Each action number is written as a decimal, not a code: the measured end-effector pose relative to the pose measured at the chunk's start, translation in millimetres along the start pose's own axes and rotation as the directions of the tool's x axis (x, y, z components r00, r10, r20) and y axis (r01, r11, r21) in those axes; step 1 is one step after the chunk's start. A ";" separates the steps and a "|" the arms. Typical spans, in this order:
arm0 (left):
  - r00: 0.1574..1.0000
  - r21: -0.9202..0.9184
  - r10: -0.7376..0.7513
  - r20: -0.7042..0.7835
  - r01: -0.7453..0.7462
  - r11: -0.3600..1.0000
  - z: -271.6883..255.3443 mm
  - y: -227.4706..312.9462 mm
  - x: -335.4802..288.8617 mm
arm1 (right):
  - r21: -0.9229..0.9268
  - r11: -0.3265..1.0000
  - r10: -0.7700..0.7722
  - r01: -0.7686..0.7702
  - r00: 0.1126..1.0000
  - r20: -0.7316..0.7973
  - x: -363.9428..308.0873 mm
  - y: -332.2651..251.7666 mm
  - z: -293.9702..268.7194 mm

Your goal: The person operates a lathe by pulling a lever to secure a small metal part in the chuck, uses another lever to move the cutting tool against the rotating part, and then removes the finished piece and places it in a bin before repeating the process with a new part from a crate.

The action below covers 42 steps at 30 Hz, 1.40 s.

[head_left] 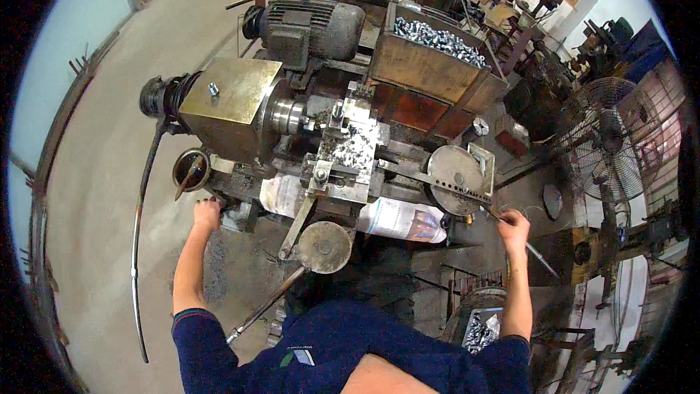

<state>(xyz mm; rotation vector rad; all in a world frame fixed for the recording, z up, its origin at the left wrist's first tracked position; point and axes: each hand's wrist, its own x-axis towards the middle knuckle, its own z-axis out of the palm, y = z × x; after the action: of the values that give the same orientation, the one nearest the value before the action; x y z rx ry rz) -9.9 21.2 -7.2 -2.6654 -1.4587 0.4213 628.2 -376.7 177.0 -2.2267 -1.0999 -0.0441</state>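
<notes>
Concrete floor (pixel 106 153) spreads beside the lathe (pixel 350 146), right fingers (pixel 508 216) grasping a lever (pixel 493 211), left fingers (pixel 207 205) curled, hold impossible to tell.

Bright left, darker lower right; glare on metal slide (pixel 354 147); edges bent.
</notes>
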 end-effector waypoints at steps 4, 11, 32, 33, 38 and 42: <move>0.998 0.060 -0.023 -0.064 0.027 0.998 35.3 -3.8 8.3 | -0.493 0.870 -0.022 -0.011 0.998 -0.061 -13.7 108.0 -16.4; 0.938 -0.475 -0.319 0.133 0.343 0.810 14.5 -10.4 -41.7 | -0.786 0.518 0.418 -0.338 0.902 -0.112 -51.7 169.1 -16.7; 0.925 -0.809 -0.228 0.304 0.377 0.451 59.2 -13.2 -51.2 | -0.505 0.743 0.549 -0.439 0.831 0.086 -204.0 15.6 19.9; 0.924 -0.796 -0.243 0.295 0.378 0.472 56.2 -11.4 -48.4 | -0.526 0.728 0.563 -0.439 0.821 0.095 -199.4 21.6 20.8; 0.913 -0.663 -0.341 0.224 0.399 0.633 17.3 -9.3 -42.4 | -0.659 0.632 0.618 -0.408 0.779 0.110 -162.0 56.7 2.8; 0.959 -0.513 -0.261 0.111 0.280 0.811 -2.5 3.7 -23.7 | -0.767 0.449 0.658 -0.459 0.750 -0.064 -103.1 103.5 -21.1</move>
<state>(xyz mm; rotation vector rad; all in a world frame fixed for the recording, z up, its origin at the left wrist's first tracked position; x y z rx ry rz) -18.3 -0.4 -0.7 -2.7500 -2.2028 0.0399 641.2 -506.3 107.6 -3.3609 -0.3557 0.0887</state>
